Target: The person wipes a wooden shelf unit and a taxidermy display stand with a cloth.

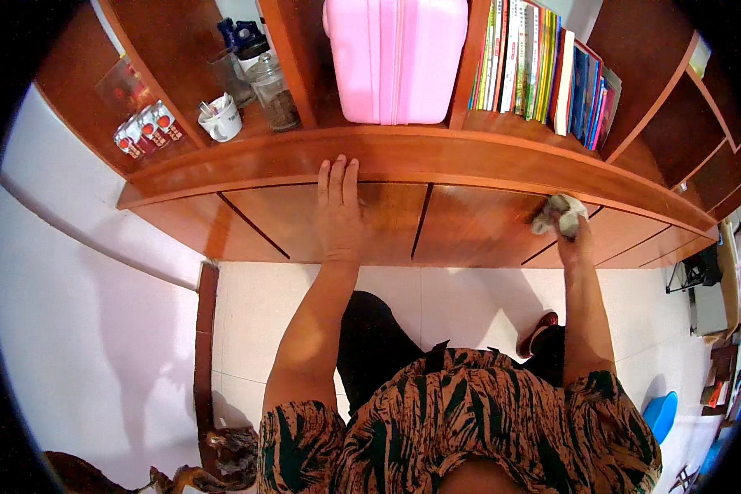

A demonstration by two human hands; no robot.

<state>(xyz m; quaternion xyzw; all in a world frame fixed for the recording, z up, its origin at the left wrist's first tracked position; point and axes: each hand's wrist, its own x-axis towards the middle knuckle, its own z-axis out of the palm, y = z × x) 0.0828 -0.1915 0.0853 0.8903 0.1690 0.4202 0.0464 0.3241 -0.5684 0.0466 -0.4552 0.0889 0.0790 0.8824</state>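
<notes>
My left hand (339, 206) lies with straight fingers against the front edge of the wooden cabinet (502, 169), its fingertips reaching up onto the ledge. To the right, my right hand (575, 239) grips a pale, dirty-looking cloth (567, 212). The cloth is bunched up and touches the upper part of a cabinet door (486, 222), just under the ledge. Its lower part is hidden by my fingers.
A pink case (398, 62) stands on the shelf above, with a row of books (535, 70) to its right. Leftward are a glass jar (273, 92), a white mug (221, 119) and several small red-and-white cartons (148, 130). A blue basin (660, 416) sits on the floor.
</notes>
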